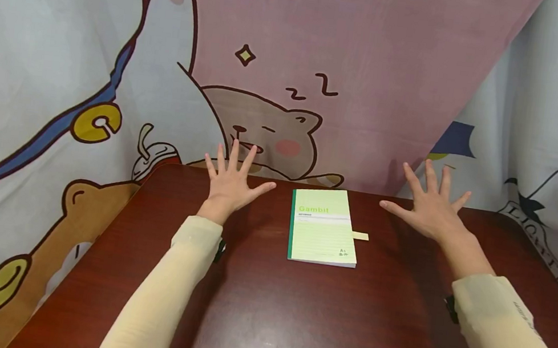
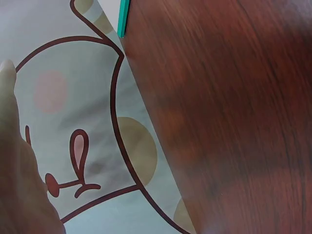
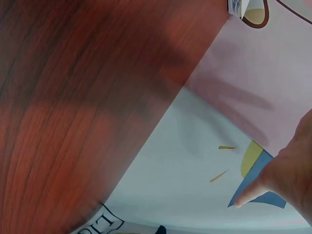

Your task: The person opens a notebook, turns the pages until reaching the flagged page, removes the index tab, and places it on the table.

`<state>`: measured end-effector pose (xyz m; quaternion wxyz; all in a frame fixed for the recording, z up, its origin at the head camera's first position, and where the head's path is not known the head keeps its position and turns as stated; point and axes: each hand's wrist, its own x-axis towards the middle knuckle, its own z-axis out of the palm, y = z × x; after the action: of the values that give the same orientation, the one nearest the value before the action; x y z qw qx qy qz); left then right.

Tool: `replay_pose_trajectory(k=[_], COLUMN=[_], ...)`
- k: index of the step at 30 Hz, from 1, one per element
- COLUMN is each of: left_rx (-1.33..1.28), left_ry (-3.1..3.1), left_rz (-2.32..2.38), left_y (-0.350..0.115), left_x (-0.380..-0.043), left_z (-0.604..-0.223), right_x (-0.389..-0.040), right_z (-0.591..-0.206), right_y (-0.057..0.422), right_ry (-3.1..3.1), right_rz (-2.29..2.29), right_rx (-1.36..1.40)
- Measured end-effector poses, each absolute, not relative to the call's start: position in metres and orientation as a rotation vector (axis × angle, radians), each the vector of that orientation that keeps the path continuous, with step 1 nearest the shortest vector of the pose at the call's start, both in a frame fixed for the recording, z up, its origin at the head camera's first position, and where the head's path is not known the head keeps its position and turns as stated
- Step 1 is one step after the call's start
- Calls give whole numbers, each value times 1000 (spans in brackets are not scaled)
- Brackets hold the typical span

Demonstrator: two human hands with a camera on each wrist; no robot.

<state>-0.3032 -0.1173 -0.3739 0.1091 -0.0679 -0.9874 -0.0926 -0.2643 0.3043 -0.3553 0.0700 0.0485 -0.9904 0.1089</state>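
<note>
A pale green notebook (image 1: 323,242) with a dark green spine lies on the brown table (image 1: 263,310), its cover reading "Gambit". From its right edge a small cream tab (image 1: 361,236) sticks out. To the left of the notebook, my left hand (image 1: 229,188) is held with fingers spread and straight, holding nothing. On the other side my right hand (image 1: 432,211) is spread the same way, apart from the notebook. In the left wrist view only a strip of the green spine (image 2: 124,19) shows. The right wrist view catches a corner of the notebook's pages (image 3: 235,7).
Behind the table hangs a cartoon-printed cloth (image 1: 399,67), with a sleeping bear and a bell collar. It also runs down the left and right sides. The table's far edge lies just beyond the notebook.
</note>
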Motion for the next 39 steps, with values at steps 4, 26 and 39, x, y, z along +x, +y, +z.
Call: replay_pose_trajectory(k=[4,26,39], left_rx=[-192,-177,-170], left_ry=[-2907,-2926,-2915], left_rz=[-289,-387,-479], left_y=[-117,-108,-106], left_x=[-302,-291,-284], left_z=[-372,-373,-377], right_x=[-264,-262,-261], right_z=[-356,-366,-375], right_y=[304,294,285], right_ry=[-2972,-2964,-2957], right_rz=[346,438,523], right_rx=[152,151,161])
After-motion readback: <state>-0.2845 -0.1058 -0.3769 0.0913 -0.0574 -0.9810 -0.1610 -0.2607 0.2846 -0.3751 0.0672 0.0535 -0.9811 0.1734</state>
